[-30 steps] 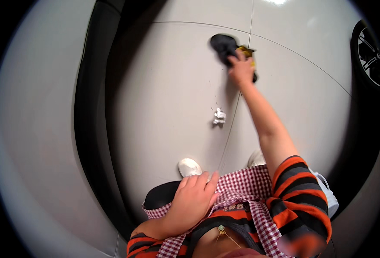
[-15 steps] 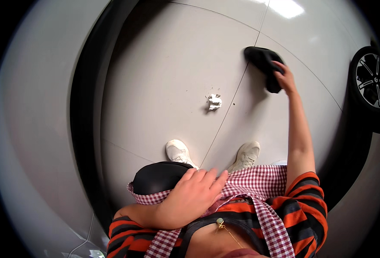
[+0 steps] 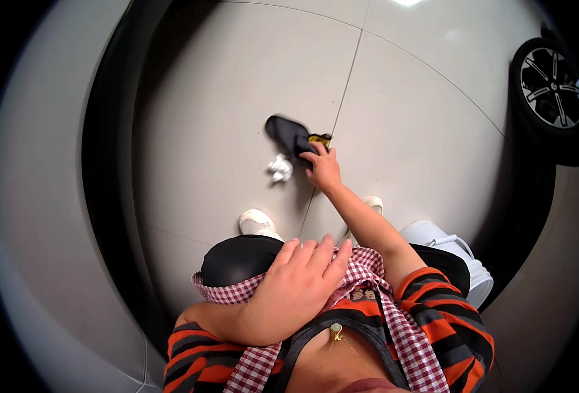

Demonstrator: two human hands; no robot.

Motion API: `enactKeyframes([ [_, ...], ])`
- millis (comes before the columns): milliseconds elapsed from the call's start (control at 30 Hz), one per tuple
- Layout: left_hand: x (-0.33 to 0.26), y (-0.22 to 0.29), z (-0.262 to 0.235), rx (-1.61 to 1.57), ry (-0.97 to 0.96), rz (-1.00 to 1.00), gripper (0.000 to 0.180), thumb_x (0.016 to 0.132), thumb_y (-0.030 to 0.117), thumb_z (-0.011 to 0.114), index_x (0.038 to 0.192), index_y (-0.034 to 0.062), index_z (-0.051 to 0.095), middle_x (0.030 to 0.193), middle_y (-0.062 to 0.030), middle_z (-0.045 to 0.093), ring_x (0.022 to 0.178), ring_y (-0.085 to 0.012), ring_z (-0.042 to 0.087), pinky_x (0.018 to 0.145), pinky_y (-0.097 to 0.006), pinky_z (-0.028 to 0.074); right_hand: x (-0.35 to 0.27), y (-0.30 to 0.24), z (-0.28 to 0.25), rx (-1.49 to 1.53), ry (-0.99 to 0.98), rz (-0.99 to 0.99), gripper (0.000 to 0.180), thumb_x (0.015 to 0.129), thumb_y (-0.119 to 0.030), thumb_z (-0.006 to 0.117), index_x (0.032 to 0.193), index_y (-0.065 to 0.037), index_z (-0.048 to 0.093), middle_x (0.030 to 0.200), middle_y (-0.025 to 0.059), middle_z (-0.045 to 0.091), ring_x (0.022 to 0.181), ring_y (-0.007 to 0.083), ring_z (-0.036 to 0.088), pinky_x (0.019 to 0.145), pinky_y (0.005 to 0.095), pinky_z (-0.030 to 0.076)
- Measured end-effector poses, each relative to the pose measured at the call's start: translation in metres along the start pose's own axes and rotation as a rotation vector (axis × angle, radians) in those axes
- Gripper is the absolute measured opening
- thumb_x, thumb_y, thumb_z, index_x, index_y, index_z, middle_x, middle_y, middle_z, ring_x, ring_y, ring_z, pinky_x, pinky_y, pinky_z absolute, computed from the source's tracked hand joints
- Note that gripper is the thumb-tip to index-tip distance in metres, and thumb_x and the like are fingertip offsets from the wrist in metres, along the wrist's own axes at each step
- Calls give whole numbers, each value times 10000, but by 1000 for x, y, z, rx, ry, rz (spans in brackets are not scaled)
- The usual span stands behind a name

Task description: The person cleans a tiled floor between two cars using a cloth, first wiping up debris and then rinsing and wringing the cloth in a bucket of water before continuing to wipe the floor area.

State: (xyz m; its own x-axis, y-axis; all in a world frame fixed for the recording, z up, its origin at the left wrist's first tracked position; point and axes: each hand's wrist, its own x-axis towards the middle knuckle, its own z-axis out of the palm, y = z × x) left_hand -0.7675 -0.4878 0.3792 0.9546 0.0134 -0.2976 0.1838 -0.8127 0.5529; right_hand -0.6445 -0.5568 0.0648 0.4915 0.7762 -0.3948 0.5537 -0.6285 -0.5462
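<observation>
My right arm reached out ahead of me and slanted inward, the elbow slightly bent and the forearm (image 3: 371,221) bare below the orange, black and grey striped sleeve (image 3: 443,314). At its end my right hand (image 3: 324,169), back upward, was closed around a rounded black handheld tool (image 3: 287,132), the fingers curled over its near end. A small yellow part (image 3: 319,139) showed just past those fingertips, while the tool's broad dark head, a little blurred, pointed away to the left. I could not tell whether it touched the glossy pale grey tiled floor (image 3: 211,98) beneath. A crumpled white wad (image 3: 280,169) lay just left of my right hand, on the near side of the tool's head.

My left arm was folded across my front, bent sharply at the elbow. The left hand (image 3: 301,278) held nothing that I could see: back up, fingers straight and slightly parted, aimed forward and to the right, over the red-and-white checked cloth apron (image 3: 366,267), its thumb out of sight. Just left of it rose my knee in smooth black cloth (image 3: 240,260); beyond its fingertips stood a white shoe (image 3: 258,223)
</observation>
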Motion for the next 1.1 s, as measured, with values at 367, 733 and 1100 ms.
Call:
enactKeyframes([
  [367, 2, -1, -4, -54, -48, -4, 506, 799, 289, 628, 1236, 67, 499, 1147, -136, 522, 977, -268, 521, 897, -411, 412, -77, 201, -101, 778, 654, 517, 416, 697, -83, 591, 1107, -131, 643, 1087, 89, 549, 1020, 213, 540, 890, 289, 426],
  [733, 14, 7, 6, -26, -113, 110, 499, 792, 285, 631, 1221, 63, 508, 1135, -135, 523, 963, -271, 521, 878, -422, 430, -38, 77, -37, 209, 413, 549, 436, 670, -126, 629, 1078, -279, 617, 1264, 125, 422, 1151, 380, 412, 977, 400, 392],
  [1100, -5, 1, 6, -46, -69, -19, 475, 815, 272, 587, 1228, 55, 501, 1124, -127, 539, 967, -230, 533, 864, -405, 438, -85, 299, -71, 577, 944, 1003, 662, 739, -438, 652, 1324, -193, 462, 1392, 176, 350, 1231, 390, 364, 1034, 430, 292],
])
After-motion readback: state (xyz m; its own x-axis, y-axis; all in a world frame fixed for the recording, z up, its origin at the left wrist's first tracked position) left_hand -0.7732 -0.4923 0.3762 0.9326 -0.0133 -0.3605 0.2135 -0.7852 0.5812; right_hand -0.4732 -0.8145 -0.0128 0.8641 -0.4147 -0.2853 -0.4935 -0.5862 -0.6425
